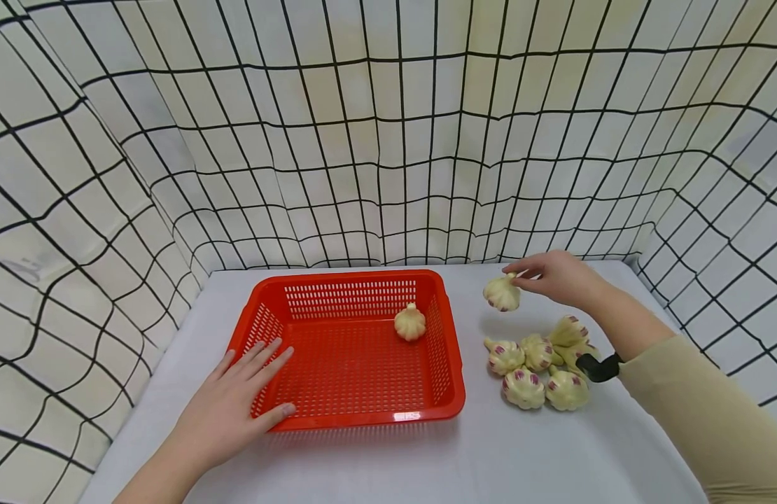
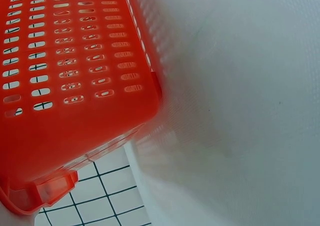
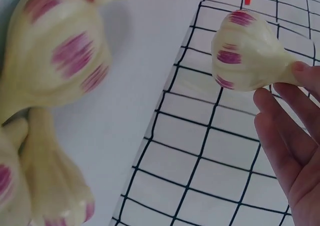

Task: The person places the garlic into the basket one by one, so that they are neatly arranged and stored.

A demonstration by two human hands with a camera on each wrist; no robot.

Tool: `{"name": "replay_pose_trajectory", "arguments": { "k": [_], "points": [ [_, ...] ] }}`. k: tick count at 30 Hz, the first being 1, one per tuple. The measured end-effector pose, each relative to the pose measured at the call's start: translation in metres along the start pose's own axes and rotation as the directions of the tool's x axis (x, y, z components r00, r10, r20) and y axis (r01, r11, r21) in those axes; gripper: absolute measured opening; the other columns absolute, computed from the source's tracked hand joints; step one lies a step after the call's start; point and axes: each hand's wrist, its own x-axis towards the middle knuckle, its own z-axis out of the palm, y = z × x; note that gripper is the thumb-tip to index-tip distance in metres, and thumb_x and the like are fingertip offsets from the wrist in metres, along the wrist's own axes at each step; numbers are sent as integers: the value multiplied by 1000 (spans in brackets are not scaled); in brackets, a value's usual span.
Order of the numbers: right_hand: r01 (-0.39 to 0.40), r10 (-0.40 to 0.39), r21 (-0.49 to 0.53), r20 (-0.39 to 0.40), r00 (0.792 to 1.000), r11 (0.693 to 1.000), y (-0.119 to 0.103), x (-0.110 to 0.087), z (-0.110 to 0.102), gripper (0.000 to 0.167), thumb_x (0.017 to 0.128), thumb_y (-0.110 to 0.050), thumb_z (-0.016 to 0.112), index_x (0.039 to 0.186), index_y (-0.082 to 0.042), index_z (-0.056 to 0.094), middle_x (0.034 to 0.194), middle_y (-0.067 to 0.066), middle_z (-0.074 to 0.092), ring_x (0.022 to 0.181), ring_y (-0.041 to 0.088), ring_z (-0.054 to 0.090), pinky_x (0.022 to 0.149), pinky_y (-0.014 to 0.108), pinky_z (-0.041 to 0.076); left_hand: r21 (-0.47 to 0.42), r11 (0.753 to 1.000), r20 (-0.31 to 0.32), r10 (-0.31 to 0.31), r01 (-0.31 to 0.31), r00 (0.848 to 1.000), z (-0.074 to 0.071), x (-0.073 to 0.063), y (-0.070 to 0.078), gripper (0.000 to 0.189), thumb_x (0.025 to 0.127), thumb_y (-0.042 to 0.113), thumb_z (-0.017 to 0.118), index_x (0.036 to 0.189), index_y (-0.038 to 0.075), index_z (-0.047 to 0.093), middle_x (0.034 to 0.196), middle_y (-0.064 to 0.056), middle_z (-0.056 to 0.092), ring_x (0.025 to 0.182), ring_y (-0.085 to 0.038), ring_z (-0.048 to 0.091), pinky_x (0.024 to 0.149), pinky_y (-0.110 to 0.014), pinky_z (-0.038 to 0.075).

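Note:
My right hand (image 1: 555, 278) pinches a garlic bulb (image 1: 502, 292) by its stem, raised over the table behind the pile. In the right wrist view the bulb (image 3: 245, 53) shows cream skin with purple streaks, its stem between thumb and fingers. My left hand (image 1: 227, 409) lies with fingers spread over the left front corner of a red plastic basket (image 1: 357, 421). Inside that basket, near its right side, sits one garlic bulb (image 1: 410, 323). Several more garlic bulbs (image 1: 523, 388) lie clustered on the table right of the basket, below my right forearm.
A white cloth covers the table (image 1: 388, 465). Black netting (image 1: 401, 164) over white sheeting rises at the back and both sides. A dark band (image 1: 599, 367) sits at the right wrist, close above the garlic cluster. The basket's slotted wall (image 2: 65, 50) fills the left wrist view's upper left.

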Motion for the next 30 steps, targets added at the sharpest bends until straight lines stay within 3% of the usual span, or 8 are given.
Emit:
{"name": "replay_pose_trajectory", "arguments": {
  "k": [8, 19, 30],
  "points": [
    [62, -61, 50, -24, 998, 997, -24, 9, -1, 28, 95, -25, 68, 123, -21, 72, 119, 3, 70, 99, 21, 67, 78, 41, 58, 10, 1000, 11, 1, -1, 1000, 2, 0, -1, 84, 87, 67, 60, 154, 23, 38, 160, -8, 33, 143, -39, 32, 122, -46, -4],
    [121, -118, 124, -25, 993, 985, -57, 22, 3, 25, 94, -25, 70, 119, -23, 74, 113, -1, 71, 95, 16, 67, 76, 36, 59, 7, 1000, 12, 2, -2, 1000, 0, 0, 0, 83, 87, 67, 59, 154, 23, 39, 159, -8, 33, 143, -38, 32, 121, -54, 7],
    [198, -204, 186, 13, 979, 962, -85, 34, 18, 25, 92, -21, 72, 117, -23, 74, 106, -6, 71, 88, 13, 67, 68, 30, 57, 12, 1000, -1, 12, -12, 1000, 1, 0, -2, 83, 87, 66, 60, 154, 22, 40, 159, -8, 34, 143, -38, 33, 122, -50, 2]
  ]
}}
